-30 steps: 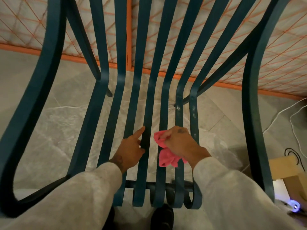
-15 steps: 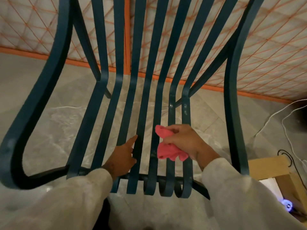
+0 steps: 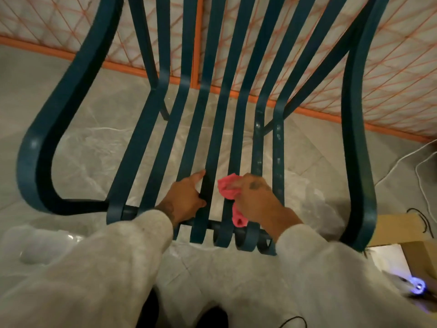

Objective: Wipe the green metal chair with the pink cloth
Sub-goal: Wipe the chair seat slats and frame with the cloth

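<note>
The green metal chair (image 3: 151,129) fills the view, its long seat slats running from the backrest toward me and curling under at the front edge. My right hand (image 3: 257,200) grips the bunched pink cloth (image 3: 230,189) and presses it on a slat right of the middle, near the seat's front; a tail of cloth hangs down between the slats. My left hand (image 3: 186,197) rests on the neighbouring slats just left of the cloth, forefinger stretched along a slat and thumb hooked around its edge.
Grey tiled floor shows through the slats. An orange-framed mesh panel (image 3: 283,55) stands behind the chair. At the right lie white cables (image 3: 406,159), a cardboard box (image 3: 399,230) and a small device with a blue light (image 3: 417,284). Clear plastic (image 3: 40,242) lies on the floor at the left.
My view has shifted so the chair sits further right and higher. The right hand with the cloth has slid back along the slat toward the front edge. The left hand keeps its place.
</note>
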`<state>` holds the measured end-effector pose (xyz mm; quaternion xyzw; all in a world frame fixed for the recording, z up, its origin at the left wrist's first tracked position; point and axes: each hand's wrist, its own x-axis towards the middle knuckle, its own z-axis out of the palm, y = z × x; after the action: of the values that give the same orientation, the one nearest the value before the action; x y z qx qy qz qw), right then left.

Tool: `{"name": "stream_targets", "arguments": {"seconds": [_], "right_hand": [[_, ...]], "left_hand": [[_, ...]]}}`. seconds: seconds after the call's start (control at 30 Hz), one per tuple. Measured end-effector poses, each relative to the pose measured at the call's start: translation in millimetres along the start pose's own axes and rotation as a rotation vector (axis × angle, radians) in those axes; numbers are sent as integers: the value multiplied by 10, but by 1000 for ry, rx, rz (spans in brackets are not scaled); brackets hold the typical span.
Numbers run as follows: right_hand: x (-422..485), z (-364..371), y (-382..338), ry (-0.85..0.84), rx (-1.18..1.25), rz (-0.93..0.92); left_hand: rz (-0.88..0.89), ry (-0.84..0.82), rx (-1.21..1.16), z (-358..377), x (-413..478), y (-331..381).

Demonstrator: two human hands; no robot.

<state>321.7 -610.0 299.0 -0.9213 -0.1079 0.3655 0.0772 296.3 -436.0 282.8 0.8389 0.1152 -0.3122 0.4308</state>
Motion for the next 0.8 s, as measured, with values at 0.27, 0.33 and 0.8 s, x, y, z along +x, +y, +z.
{"name": "stream_targets", "arguments": {"seconds": [0.27, 0.33, 0.8], "right_hand": [[-92, -343, -108, 154, 368, 148], [-157, -319, -158, 169, 327, 141], [-129, 91, -131, 143, 276, 215]], "left_hand": [[3, -36, -27, -14, 93, -72], [2, -25, -42, -22, 94, -69], [2, -30, -24, -8, 83, -63]]}}
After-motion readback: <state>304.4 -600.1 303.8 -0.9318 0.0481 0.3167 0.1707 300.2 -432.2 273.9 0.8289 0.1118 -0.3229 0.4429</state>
